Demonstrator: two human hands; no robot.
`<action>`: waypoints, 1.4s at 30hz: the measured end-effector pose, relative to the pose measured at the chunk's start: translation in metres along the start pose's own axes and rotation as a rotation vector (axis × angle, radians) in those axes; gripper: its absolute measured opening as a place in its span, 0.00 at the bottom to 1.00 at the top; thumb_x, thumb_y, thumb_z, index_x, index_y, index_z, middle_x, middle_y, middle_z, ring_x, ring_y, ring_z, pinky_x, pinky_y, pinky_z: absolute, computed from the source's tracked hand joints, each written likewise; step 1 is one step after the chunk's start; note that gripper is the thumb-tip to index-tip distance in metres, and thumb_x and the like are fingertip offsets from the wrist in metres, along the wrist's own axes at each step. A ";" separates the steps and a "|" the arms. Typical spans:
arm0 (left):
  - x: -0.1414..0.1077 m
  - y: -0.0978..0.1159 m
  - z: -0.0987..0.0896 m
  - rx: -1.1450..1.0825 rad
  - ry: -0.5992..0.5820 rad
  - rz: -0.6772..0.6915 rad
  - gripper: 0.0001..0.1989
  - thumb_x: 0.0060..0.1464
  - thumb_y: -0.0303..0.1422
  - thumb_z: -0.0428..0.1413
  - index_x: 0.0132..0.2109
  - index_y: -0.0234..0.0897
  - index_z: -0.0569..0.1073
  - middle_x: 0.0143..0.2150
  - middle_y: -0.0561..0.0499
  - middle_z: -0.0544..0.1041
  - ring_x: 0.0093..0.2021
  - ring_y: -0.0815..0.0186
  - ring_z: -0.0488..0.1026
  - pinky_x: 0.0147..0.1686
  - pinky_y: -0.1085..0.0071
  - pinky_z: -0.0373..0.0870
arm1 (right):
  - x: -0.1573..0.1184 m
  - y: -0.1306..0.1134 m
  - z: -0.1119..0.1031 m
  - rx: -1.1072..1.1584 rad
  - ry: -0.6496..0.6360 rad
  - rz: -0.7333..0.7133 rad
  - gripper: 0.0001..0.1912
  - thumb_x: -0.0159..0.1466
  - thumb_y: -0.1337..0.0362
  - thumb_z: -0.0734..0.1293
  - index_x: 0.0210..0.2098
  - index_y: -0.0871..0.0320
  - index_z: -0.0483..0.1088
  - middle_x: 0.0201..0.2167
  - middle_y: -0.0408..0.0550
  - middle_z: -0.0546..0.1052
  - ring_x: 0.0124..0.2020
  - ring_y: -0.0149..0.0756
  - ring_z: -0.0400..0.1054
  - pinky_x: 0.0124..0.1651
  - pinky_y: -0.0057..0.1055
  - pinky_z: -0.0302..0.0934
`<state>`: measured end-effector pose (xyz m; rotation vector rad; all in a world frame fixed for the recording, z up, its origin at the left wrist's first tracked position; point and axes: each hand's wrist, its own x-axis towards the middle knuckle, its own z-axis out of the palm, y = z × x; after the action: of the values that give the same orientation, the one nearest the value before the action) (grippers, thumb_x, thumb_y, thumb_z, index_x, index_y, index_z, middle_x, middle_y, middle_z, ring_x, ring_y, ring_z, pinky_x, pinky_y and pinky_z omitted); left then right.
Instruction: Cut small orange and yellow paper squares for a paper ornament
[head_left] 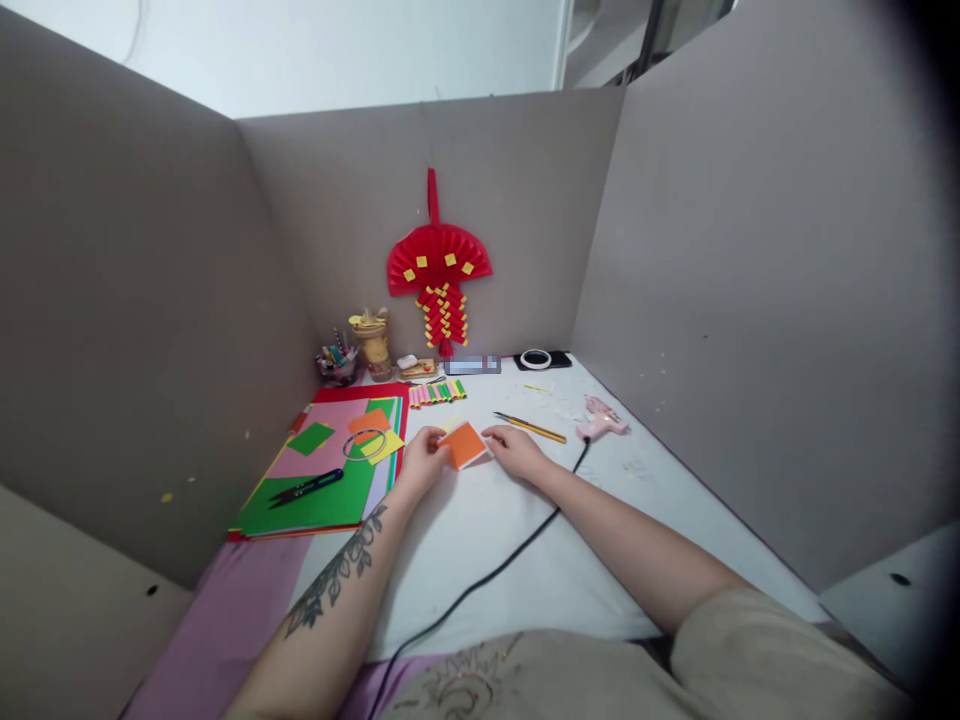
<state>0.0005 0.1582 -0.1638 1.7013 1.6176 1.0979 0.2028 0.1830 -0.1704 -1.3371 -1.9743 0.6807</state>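
Between my two hands is a small orange paper square [466, 444] with a white edge along its lower right side. My left hand [426, 458] pinches its left corner. The fingers of my right hand [517, 450] are closed at its right corner. A bit of pale yellow paper shows just behind the square. To the right, beyond my right hand, lies a yellow-and-black craft knife [531, 427]. A pink glue gun [602, 420] rests farther right, its black cord [495, 572] running across the table towards me.
Coloured paper sheets [300, 510] lie at the left with black thread snips [307, 488] on top. Small paper rolls [437, 393] form a row at the back. A pen holder [337, 364], a cup [375, 345] and a phone [559, 359] stand or lie near the back panel, below a red paper fan ornament [439, 258].
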 end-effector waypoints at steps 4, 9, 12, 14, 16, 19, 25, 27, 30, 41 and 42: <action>-0.002 0.007 -0.002 -0.237 0.105 0.011 0.11 0.49 0.31 0.51 0.42 0.35 0.64 0.38 0.49 0.73 0.35 0.68 0.72 0.36 0.73 0.69 | -0.001 -0.003 0.006 0.487 -0.036 0.075 0.19 0.61 0.54 0.58 0.46 0.59 0.66 0.32 0.45 0.73 0.27 0.30 0.64 0.28 0.25 0.57; -0.009 0.013 -0.004 -0.375 0.168 0.106 0.10 0.49 0.33 0.53 0.39 0.35 0.65 0.35 0.50 0.71 0.34 0.68 0.70 0.36 0.72 0.67 | -0.004 -0.009 0.015 0.767 -0.061 0.025 0.17 0.59 0.50 0.61 0.34 0.59 0.65 0.27 0.43 0.70 0.21 0.26 0.59 0.22 0.23 0.50; -0.014 0.017 -0.003 -0.430 0.163 0.167 0.10 0.49 0.33 0.55 0.38 0.35 0.67 0.35 0.51 0.71 0.33 0.68 0.69 0.36 0.72 0.66 | -0.006 -0.013 0.017 0.757 -0.053 -0.029 0.13 0.53 0.56 0.68 0.28 0.59 0.65 0.22 0.39 0.68 0.22 0.26 0.58 0.26 0.24 0.51; -0.016 0.018 -0.002 -0.431 0.161 0.196 0.12 0.48 0.34 0.57 0.40 0.36 0.67 0.35 0.51 0.71 0.34 0.68 0.69 0.36 0.72 0.65 | -0.006 -0.015 0.017 0.763 -0.017 -0.043 0.12 0.51 0.58 0.69 0.26 0.59 0.65 0.21 0.38 0.67 0.23 0.27 0.58 0.29 0.25 0.52; -0.019 0.018 -0.001 -0.416 0.139 0.213 0.18 0.46 0.33 0.59 0.45 0.37 0.66 0.38 0.50 0.71 0.37 0.66 0.70 0.37 0.72 0.65 | -0.006 -0.016 0.016 0.769 0.014 -0.051 0.11 0.51 0.59 0.69 0.25 0.59 0.64 0.21 0.38 0.67 0.24 0.27 0.58 0.30 0.26 0.52; -0.021 0.019 0.003 -0.350 0.055 0.222 0.23 0.43 0.31 0.60 0.48 0.38 0.66 0.46 0.47 0.71 0.43 0.64 0.70 0.39 0.71 0.64 | -0.007 -0.017 0.017 0.802 0.025 -0.059 0.11 0.51 0.59 0.69 0.25 0.59 0.65 0.21 0.38 0.67 0.25 0.28 0.58 0.31 0.27 0.53; -0.024 0.025 0.005 -0.321 0.003 0.225 0.16 0.45 0.30 0.58 0.44 0.35 0.69 0.40 0.49 0.73 0.38 0.65 0.70 0.36 0.71 0.66 | -0.011 -0.021 0.021 0.817 0.002 -0.080 0.12 0.51 0.57 0.69 0.26 0.59 0.65 0.23 0.40 0.68 0.27 0.29 0.60 0.33 0.27 0.54; -0.023 0.025 0.004 -0.321 0.012 0.221 0.15 0.45 0.30 0.58 0.43 0.34 0.69 0.38 0.49 0.73 0.36 0.65 0.70 0.35 0.71 0.66 | -0.011 -0.023 0.019 0.812 0.011 -0.079 0.12 0.52 0.57 0.69 0.27 0.59 0.66 0.24 0.40 0.69 0.27 0.29 0.60 0.33 0.27 0.55; -0.022 0.023 0.003 -0.313 0.025 0.202 0.14 0.45 0.30 0.58 0.42 0.33 0.69 0.36 0.50 0.72 0.35 0.66 0.70 0.34 0.72 0.66 | -0.009 -0.024 0.012 0.790 0.052 -0.055 0.12 0.51 0.57 0.69 0.26 0.59 0.66 0.22 0.39 0.68 0.25 0.28 0.59 0.31 0.27 0.53; -0.013 -0.001 0.007 -0.293 0.037 0.123 0.12 0.47 0.30 0.56 0.40 0.36 0.65 0.27 0.56 0.70 0.26 0.71 0.68 0.27 0.75 0.62 | -0.005 -0.018 0.007 0.703 0.135 0.025 0.11 0.52 0.58 0.67 0.24 0.59 0.64 0.18 0.36 0.63 0.20 0.26 0.53 0.26 0.26 0.49; -0.012 -0.002 0.007 -0.296 0.030 0.118 0.12 0.47 0.30 0.55 0.41 0.36 0.64 0.26 0.57 0.69 0.26 0.71 0.67 0.28 0.75 0.62 | -0.004 -0.017 0.007 0.709 0.148 0.033 0.11 0.52 0.58 0.67 0.24 0.59 0.64 0.18 0.36 0.63 0.20 0.26 0.53 0.26 0.26 0.49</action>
<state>0.0055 0.1477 -0.1715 1.6040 1.3086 1.3524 0.1887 0.1734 -0.1636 -0.9425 -1.3896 1.1269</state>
